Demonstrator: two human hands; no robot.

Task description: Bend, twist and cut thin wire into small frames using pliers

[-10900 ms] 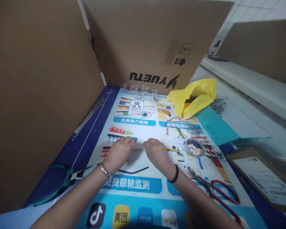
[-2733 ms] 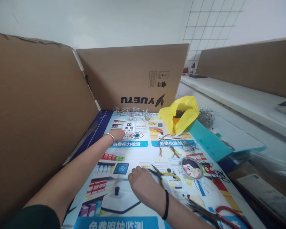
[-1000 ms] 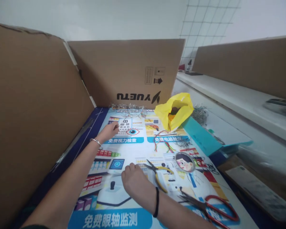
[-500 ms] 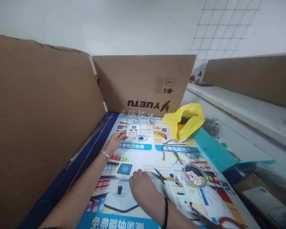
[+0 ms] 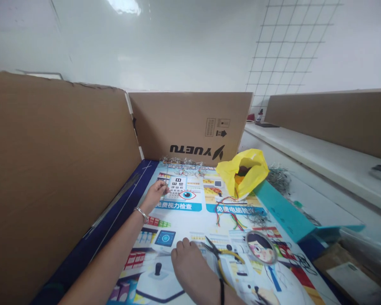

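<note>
My left hand is reached out over the eye chart printed on the table covering, thumb and fingers pinched together. Whatever sits in that pinch is too thin or small to make out. Closer to me, my right hand is closed in a loose fist, back upward, low over the covering; its fingertips and anything in them are hidden. Just right of it lie yellow-handled pliers with their jaws parted. A round clear dish sits farther right.
A yellow bag stands open at the back right, with coloured wires before it. Tangled silvery wire lies along the rear cardboard wall. A teal box and grey wire clump are rightward.
The view has tilted upward, so everything sits lower in the picture, and the red-handled tool at bottom right has left view. Both hands keep nearly the same places over the table.
</note>
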